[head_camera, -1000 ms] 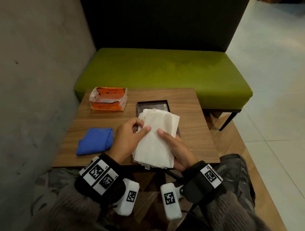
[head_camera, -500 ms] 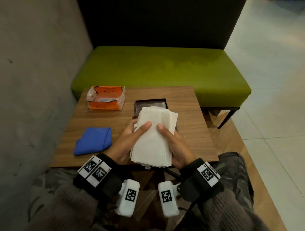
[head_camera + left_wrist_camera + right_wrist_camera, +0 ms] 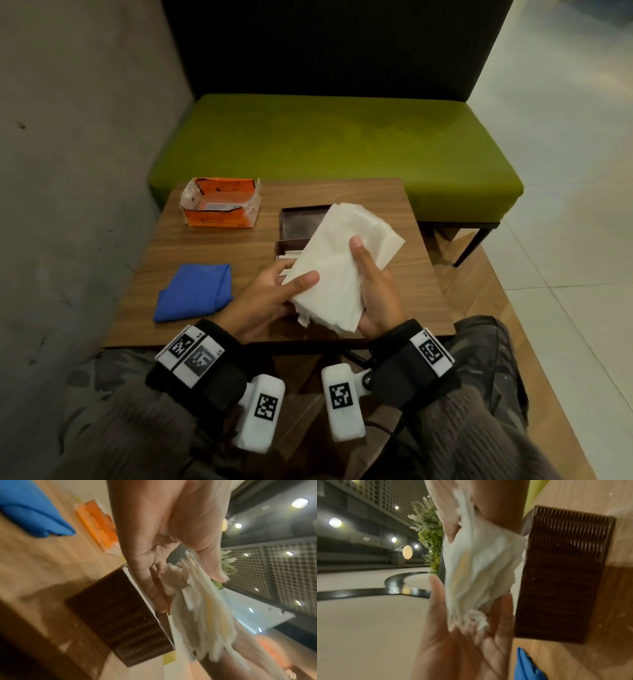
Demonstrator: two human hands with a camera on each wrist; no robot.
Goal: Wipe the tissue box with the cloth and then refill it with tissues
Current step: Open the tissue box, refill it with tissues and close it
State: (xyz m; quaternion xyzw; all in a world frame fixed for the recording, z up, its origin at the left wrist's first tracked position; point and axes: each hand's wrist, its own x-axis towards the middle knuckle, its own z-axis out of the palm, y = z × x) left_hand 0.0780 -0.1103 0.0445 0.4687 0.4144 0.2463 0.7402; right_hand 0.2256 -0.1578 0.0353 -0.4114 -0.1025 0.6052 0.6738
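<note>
A thick stack of white tissues [image 3: 339, 267] is held in the air between both hands, tilted to the right above the open dark brown tissue box [image 3: 287, 247]. My left hand [image 3: 291, 281] pinches the stack's near left corner, thumb on top and fingers beneath. At the right edge my right hand [image 3: 368, 274] grips it, thumb lying across the top. The left wrist view shows the tissues [image 3: 202, 622] fanned beside the ribbed box [image 3: 120, 615]. The right wrist view shows them [image 3: 479, 568] left of the box [image 3: 561, 574]. The folded blue cloth [image 3: 195, 291] lies on the table's left side.
An opened orange tissue packet [image 3: 221, 207] sits at the far left of the small wooden table [image 3: 394, 192]. A second dark brown tray-like piece [image 3: 301, 222] lies just behind the box. A green bench [image 3: 335, 147] stands beyond the table, a grey wall on the left.
The tissue stack has swung from pointing straight ahead to slanting right. It now uncovers the box's near left corner, and my left hand has slid down to the stack's near corner.
</note>
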